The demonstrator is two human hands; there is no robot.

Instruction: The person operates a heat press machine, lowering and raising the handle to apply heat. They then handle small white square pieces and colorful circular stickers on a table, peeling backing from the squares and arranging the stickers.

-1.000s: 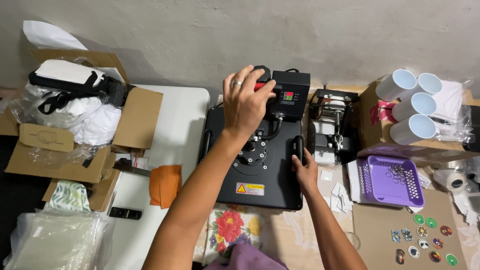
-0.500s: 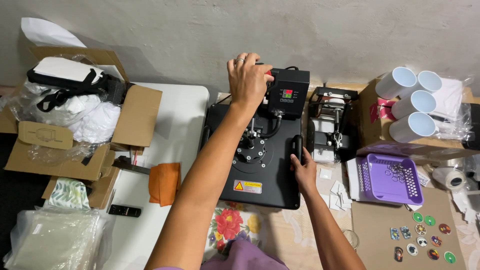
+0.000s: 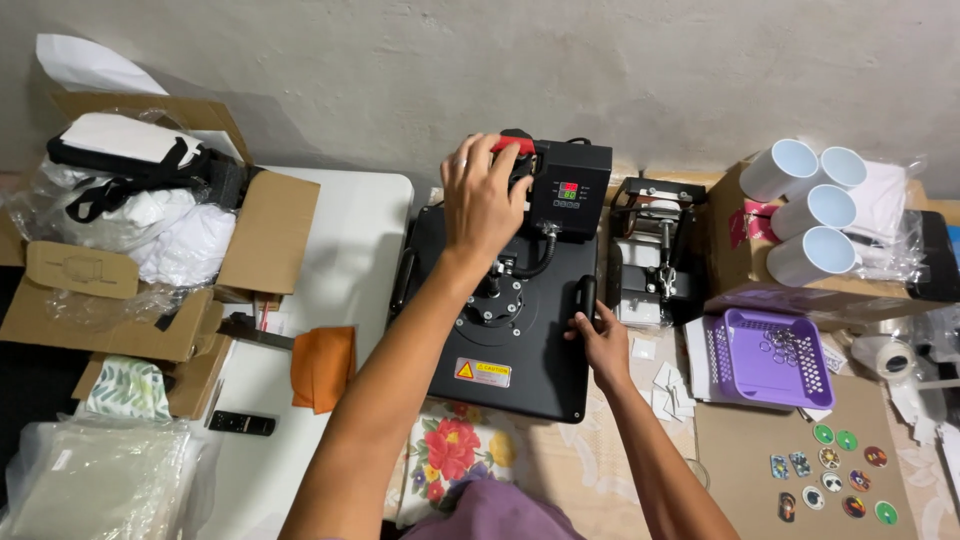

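Note:
A black heat press [image 3: 510,345] with a flat upper plate sits on the table in front of me. My left hand [image 3: 483,196] is closed around its red-gripped lever [image 3: 512,146] at the back, beside the black control box [image 3: 569,187] with a small lit display. My right hand [image 3: 602,342] grips the black side handle [image 3: 588,296] on the plate's right edge. A floral cloth [image 3: 455,452] lies under the press's near edge.
A smaller black press [image 3: 650,262] stands right of the big one. White mugs [image 3: 808,204] lie stacked at the back right, with a purple basket [image 3: 766,355] and round badges [image 3: 832,471] in front. Left: an open cardboard box [image 3: 150,215], an orange cloth [image 3: 322,366], a black remote [image 3: 240,423].
My left hand has pushed the red lever back, away from me, toward the wall. My right hand has stayed on the side handle.

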